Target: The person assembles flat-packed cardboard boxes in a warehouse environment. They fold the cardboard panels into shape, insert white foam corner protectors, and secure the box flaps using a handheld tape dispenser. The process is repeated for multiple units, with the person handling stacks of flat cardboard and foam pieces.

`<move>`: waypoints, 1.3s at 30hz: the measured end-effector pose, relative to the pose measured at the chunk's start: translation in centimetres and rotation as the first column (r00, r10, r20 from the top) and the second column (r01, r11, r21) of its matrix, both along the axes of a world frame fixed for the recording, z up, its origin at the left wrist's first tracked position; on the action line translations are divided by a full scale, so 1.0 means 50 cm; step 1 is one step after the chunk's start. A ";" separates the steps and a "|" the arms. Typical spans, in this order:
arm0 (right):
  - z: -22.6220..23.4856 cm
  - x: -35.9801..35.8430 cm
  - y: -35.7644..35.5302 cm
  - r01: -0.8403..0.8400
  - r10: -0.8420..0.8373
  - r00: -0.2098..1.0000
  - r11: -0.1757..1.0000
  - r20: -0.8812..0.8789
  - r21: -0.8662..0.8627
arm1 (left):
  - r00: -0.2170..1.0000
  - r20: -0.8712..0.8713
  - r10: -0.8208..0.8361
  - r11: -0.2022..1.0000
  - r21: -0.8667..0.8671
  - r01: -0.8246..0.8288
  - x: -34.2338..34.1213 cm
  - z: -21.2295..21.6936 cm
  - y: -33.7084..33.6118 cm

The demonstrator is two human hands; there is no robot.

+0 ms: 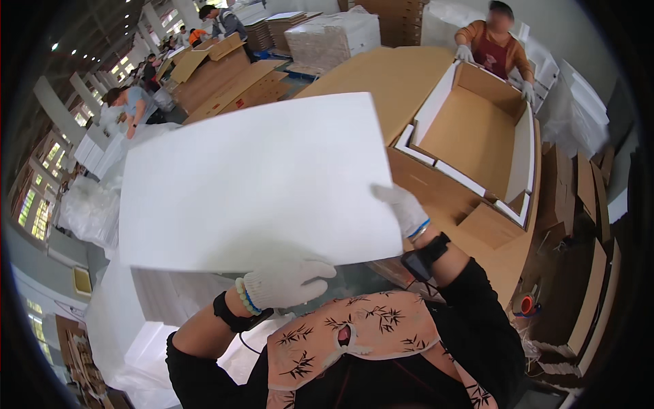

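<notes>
A large white rectangular panel [252, 184] fills the middle of the view, with a plain, smooth upper face. My right hand [405, 210], in a white glove, grips its right edge with the thumb over the top face; the other fingers are hidden beneath. At the near edge, my gloved left hand [283, 283] holds the panel, its fingers pointing right along the edge. Right of the panel, an open cardboard box [470, 129] lined with white foam strips [470, 179] stands on stacked cardboard [381, 75]. Neither hand touches the box.
Across the box, a co-worker [496, 44] in white gloves holds its far rim. Wrapped white goods [143, 293] stand at left, beneath the panel. Upright cardboard sheets [589, 300] and a tape roll [526, 305] are at right. A plastic-wrapped stack [334, 37] stands behind.
</notes>
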State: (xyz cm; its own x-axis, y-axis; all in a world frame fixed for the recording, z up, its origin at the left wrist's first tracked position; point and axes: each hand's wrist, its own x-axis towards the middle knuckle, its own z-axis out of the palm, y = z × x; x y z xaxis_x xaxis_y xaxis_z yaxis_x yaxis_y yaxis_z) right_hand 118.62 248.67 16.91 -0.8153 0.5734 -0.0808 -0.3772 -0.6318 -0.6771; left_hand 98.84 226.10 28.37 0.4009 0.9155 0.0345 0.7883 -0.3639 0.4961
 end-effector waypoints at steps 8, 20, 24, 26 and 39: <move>0.068 0.712 0.151 0.893 -0.988 0.153 0.153 0.035 0.423 | 0.986 -0.076 -0.150 0.973 0.164 0.161 0.215 -0.093 0.446; 0.127 0.530 0.208 -0.684 -0.976 -0.037 0.182 0.216 0.706 | 0.878 -0.391 -0.276 0.929 0.127 0.349 0.301 -0.274 0.831; 0.059 0.517 0.303 -0.906 -0.850 -0.004 0.226 0.526 0.357 | 0.950 -0.182 -0.254 0.957 0.094 0.274 0.291 -0.230 0.780; 0.014 0.504 0.345 -0.929 -0.776 0.019 0.220 0.630 0.298 | 0.971 -0.053 -0.234 0.972 -0.012 0.234 0.279 -0.198 0.781; 0.007 0.224 0.522 -0.853 -0.401 0.442 -0.466 0.802 0.237 | 0.994 0.083 0.075 0.994 0.071 -0.081 0.055 -0.160 0.761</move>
